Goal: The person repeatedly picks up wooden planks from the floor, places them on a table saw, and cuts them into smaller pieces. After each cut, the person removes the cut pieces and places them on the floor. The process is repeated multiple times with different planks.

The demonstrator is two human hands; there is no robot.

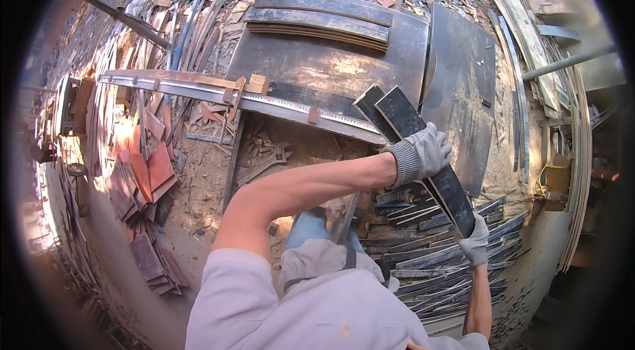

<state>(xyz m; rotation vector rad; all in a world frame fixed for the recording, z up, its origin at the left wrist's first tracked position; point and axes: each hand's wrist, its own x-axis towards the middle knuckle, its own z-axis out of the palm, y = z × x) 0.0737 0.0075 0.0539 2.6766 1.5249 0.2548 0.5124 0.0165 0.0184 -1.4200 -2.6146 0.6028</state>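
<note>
The dark metal table is spreading out ahead, a heap of dark strips is lying at the person's right, and a board stack is resting on the table's far part. Two dark boards are slanting over its near right corner; the left hand (gray-gloved, like the other) is clamping their middle, the right hand gripping the near end.

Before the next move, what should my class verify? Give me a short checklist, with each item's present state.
1. Left hand has its grip on the dark boards, partway along: ok.
2. Right hand holds their lower end: ok.
3. Both hands gloved: ok.
4. Upper board ends flush: not ok, they are staggered.
5. Metal tabletop bare: not ok, a stack of strips lies on it.
6. Boards' undersides sound: cannot tell, hidden.
</note>
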